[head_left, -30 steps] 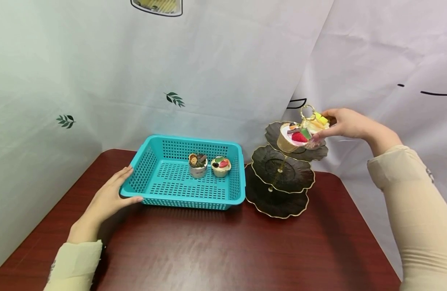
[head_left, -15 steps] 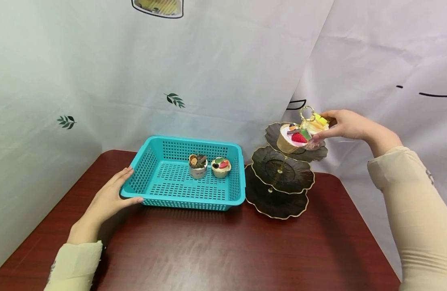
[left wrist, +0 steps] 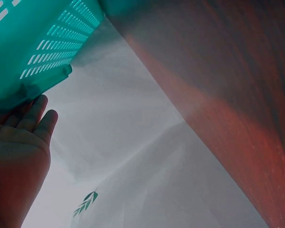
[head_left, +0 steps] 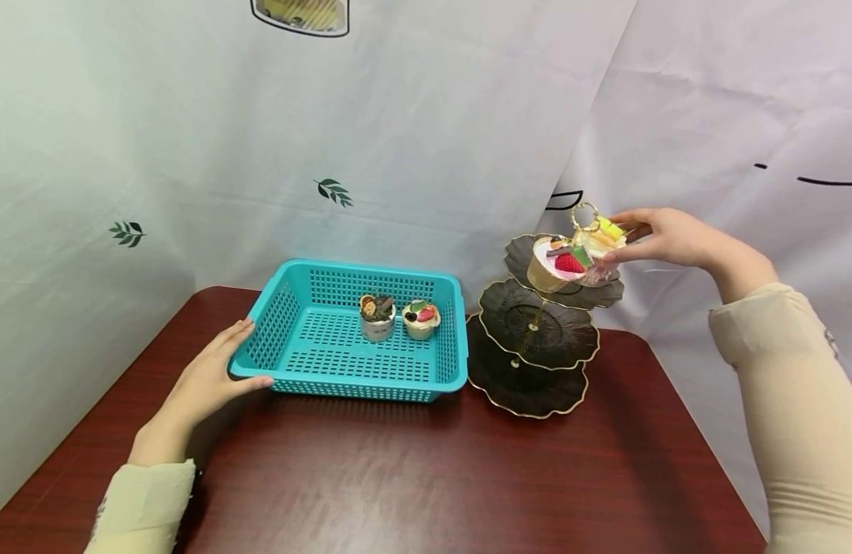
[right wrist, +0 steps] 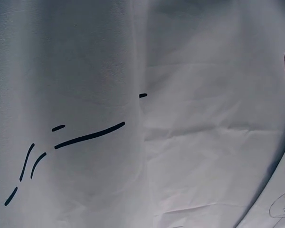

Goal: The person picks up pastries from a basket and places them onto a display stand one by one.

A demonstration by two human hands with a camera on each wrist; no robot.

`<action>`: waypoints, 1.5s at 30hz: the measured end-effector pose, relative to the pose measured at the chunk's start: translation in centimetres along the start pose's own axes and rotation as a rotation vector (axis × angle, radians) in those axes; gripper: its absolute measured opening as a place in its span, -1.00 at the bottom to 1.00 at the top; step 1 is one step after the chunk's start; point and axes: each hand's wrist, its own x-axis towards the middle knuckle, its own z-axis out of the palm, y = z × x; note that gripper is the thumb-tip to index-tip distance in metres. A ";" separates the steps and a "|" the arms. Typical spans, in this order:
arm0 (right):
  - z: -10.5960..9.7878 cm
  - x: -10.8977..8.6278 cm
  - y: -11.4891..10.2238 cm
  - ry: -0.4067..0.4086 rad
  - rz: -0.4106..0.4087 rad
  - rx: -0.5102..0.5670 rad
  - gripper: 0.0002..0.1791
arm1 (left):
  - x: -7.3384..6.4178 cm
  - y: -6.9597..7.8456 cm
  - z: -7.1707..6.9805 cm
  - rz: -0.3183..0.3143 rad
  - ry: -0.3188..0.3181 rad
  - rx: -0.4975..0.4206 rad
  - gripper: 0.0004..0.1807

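In the head view my left hand (head_left: 207, 377) touches the near left corner of a turquoise plastic basket (head_left: 356, 381), thumb along the front and fingers on the left side. The left wrist view has the straight fingers (left wrist: 33, 116) against the basket's rim (left wrist: 42, 88). Two dessert cups are in the basket: a chocolate-topped one (head_left: 378, 317) and a fruit-topped one (head_left: 421, 319). My right hand (head_left: 682, 238) is at a yellow-topped dessert cup (head_left: 599, 242) on the top tier of a stand, thumb and fingers spread beside it. A strawberry-topped cup (head_left: 553, 265) is next to it.
The three-tier black stand (head_left: 536, 319) with wavy gold edges is right of the basket. A gold ring handle (head_left: 585, 217) rises from its top. Reddish-brown table (head_left: 398, 477) spreads in front, and a white printed cloth (head_left: 426, 138) hangs behind.
My right hand has shifted slightly right, its thumb and fingers loosening from the yellow-topped cup, which stays in place on the top tier. The left hand and basket are still.
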 end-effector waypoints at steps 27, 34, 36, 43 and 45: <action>0.0 -3.9 -1.0 0.207 0.046 0.082 -0.25 | 0.1 0.1 -0.2 -0.008 -0.013 -0.006 0.09; 1.0 -5.2 -1.6 0.355 0.061 0.095 -0.29 | 0.0 0.0 0.0 -0.022 -0.028 0.000 0.10; 1.4 -5.5 -1.8 0.412 0.057 0.112 -0.31 | 0.0 0.0 0.0 -0.022 -0.026 -0.001 0.10; 2.9 -6.4 -2.7 0.545 0.052 0.198 -0.35 | 0.1 0.1 0.0 -0.012 -0.022 0.000 0.10; 3.4 -6.6 -3.2 0.588 0.052 0.216 -0.36 | 0.1 0.1 0.0 -0.014 -0.021 0.000 0.10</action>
